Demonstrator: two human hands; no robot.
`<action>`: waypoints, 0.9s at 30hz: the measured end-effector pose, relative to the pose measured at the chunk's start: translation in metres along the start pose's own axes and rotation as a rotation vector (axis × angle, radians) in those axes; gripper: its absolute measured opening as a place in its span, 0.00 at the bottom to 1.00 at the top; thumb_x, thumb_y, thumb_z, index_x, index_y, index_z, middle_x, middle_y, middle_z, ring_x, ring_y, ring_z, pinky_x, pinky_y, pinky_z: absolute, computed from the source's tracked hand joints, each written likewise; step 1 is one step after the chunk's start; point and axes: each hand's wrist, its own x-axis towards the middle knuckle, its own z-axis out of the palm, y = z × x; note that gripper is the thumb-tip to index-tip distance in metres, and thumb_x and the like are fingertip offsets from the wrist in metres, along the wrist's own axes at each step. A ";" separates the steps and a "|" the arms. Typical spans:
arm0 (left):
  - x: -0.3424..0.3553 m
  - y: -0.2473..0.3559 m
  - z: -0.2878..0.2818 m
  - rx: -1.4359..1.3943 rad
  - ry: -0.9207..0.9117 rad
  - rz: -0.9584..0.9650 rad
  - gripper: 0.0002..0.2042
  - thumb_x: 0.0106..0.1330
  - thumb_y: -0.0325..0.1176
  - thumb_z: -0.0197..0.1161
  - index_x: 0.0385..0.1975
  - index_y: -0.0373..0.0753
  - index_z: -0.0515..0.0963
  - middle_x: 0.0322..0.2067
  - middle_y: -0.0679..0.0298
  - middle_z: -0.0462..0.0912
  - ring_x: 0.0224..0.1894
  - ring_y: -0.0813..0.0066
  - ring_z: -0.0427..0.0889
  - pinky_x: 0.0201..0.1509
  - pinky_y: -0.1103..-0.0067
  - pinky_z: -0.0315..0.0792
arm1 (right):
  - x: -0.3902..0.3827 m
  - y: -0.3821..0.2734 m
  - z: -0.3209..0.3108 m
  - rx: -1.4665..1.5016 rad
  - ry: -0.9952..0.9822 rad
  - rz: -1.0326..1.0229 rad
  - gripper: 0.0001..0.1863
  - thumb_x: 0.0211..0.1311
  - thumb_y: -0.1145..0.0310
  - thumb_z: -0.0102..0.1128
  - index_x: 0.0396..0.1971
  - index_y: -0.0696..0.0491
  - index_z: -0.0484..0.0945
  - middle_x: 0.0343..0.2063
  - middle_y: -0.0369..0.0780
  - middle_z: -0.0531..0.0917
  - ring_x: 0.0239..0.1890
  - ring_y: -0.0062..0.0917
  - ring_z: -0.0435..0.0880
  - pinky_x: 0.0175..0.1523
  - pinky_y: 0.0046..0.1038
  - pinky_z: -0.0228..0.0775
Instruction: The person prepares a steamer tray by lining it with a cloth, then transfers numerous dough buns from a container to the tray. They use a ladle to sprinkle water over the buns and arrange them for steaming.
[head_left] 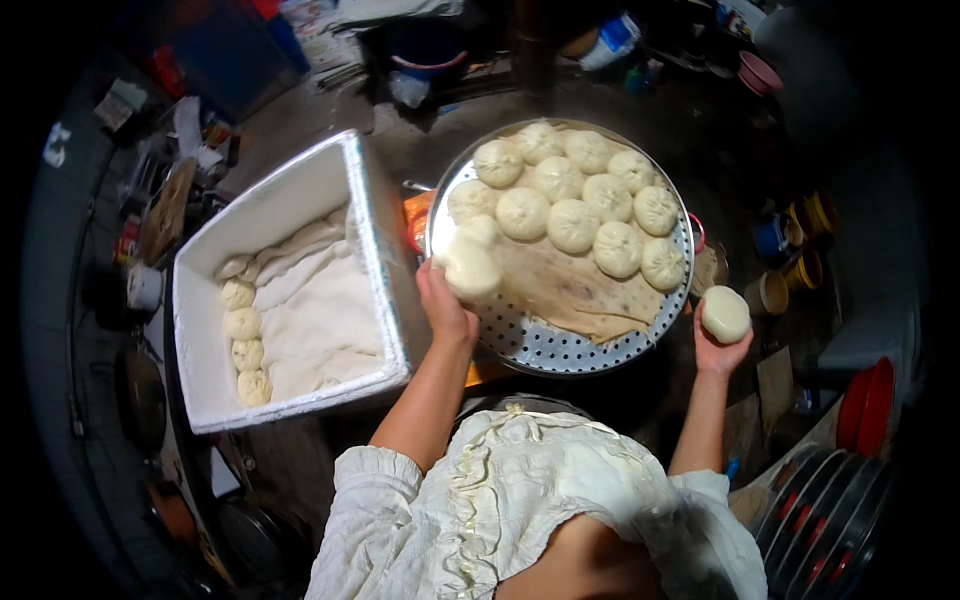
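Note:
My left hand (444, 300) grips pale, smooth buns (471, 268) at the left side of a round perforated metal tray (582, 352); whether they touch the tray is unclear. My right hand (719, 342), just outside the tray's lower right, holds a smooth white round bun (726, 314). Several pleated buns (572, 225) cover the back and right of the tray on a tan liner (555, 290). At left, a white foam box (386, 300) holds folded white cloth (305, 320), with a column of speckled buns (243, 323) along its left inner side.
Yellow and blue buckets (800, 271) stand at the right. Red basins (865, 405) and a stack of round metal lids or trays (822, 525) are at lower right. Cluttered items (165, 200) line the left, and a dark blue basin (425, 50) sits at the back.

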 end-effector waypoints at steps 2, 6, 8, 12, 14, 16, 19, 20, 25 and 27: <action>-0.014 0.036 0.014 -0.196 -0.045 -0.239 0.20 0.65 0.42 0.45 0.52 0.36 0.67 0.49 0.57 0.74 0.53 0.66 0.73 0.56 0.70 0.69 | -0.013 0.009 0.013 -0.001 -0.074 0.086 0.30 0.57 0.49 0.50 0.55 0.55 0.68 0.57 0.47 0.70 0.59 0.45 0.66 0.60 0.52 0.61; -0.020 0.134 0.025 -0.456 -0.203 -0.403 0.25 0.63 0.48 0.40 0.56 0.42 0.68 0.55 0.60 0.71 0.56 0.60 0.71 0.59 0.62 0.66 | -0.021 0.048 0.028 0.014 -0.516 0.394 0.37 0.57 0.46 0.52 0.61 0.56 0.60 0.63 0.49 0.61 0.64 0.42 0.60 0.64 0.46 0.57; -0.001 0.194 0.004 -0.486 -0.247 -0.276 0.26 0.62 0.50 0.41 0.56 0.42 0.67 0.56 0.60 0.71 0.57 0.60 0.71 0.60 0.62 0.65 | -0.055 0.090 0.087 0.060 -0.507 0.483 0.39 0.58 0.44 0.50 0.62 0.57 0.58 0.64 0.51 0.59 0.65 0.43 0.58 0.64 0.46 0.56; 0.070 0.304 -0.103 -0.256 -0.369 -0.086 0.28 0.62 0.53 0.45 0.57 0.41 0.67 0.57 0.57 0.69 0.59 0.59 0.69 0.60 0.60 0.65 | -0.125 0.172 0.201 -0.203 -0.527 0.692 0.38 0.63 0.43 0.40 0.63 0.59 0.55 0.63 0.52 0.59 0.65 0.44 0.59 0.64 0.48 0.56; 0.096 0.344 -0.165 -0.047 -0.240 -0.153 0.28 0.62 0.53 0.47 0.57 0.41 0.67 0.55 0.56 0.72 0.57 0.59 0.72 0.58 0.60 0.68 | -0.143 0.219 0.236 -0.392 -0.817 0.807 0.38 0.65 0.42 0.34 0.62 0.60 0.55 0.62 0.52 0.60 0.64 0.43 0.61 0.62 0.48 0.60; 0.128 0.364 -0.229 0.323 -0.160 -0.230 0.26 0.61 0.50 0.53 0.55 0.41 0.68 0.50 0.56 0.76 0.52 0.60 0.76 0.54 0.66 0.71 | -0.163 0.276 0.264 -0.539 -0.924 0.961 0.39 0.65 0.40 0.29 0.62 0.60 0.57 0.59 0.52 0.65 0.61 0.42 0.66 0.60 0.47 0.63; 0.181 0.352 -0.324 1.050 -0.178 -0.200 0.26 0.58 0.49 0.57 0.52 0.40 0.72 0.46 0.56 0.78 0.49 0.60 0.78 0.52 0.69 0.72 | -0.177 0.373 0.278 -0.868 -0.900 1.112 0.39 0.64 0.38 0.27 0.57 0.58 0.65 0.52 0.51 0.74 0.54 0.37 0.75 0.59 0.42 0.67; 0.190 0.340 -0.357 1.367 -0.266 -0.084 0.25 0.57 0.49 0.59 0.50 0.39 0.73 0.45 0.55 0.78 0.47 0.60 0.78 0.51 0.69 0.72 | -0.189 0.408 0.279 -0.974 -0.903 1.174 0.39 0.64 0.38 0.28 0.56 0.57 0.67 0.51 0.50 0.75 0.53 0.37 0.76 0.58 0.40 0.69; 0.161 0.319 -0.369 2.557 -0.915 -0.101 0.26 0.48 0.48 0.66 0.44 0.38 0.77 0.39 0.53 0.78 0.49 0.56 0.74 0.48 0.66 0.71 | -0.241 0.550 0.242 -1.214 -1.040 1.333 0.29 0.60 0.36 0.43 0.46 0.46 0.73 0.40 0.37 0.80 0.42 0.26 0.81 0.49 0.36 0.74; 0.170 0.307 -0.402 2.519 -1.064 -0.160 0.26 0.47 0.48 0.66 0.44 0.38 0.78 0.41 0.53 0.78 0.51 0.56 0.73 0.48 0.67 0.72 | -0.265 0.608 0.214 -1.226 -0.998 1.395 0.29 0.60 0.36 0.44 0.47 0.46 0.72 0.40 0.37 0.80 0.42 0.25 0.81 0.48 0.36 0.74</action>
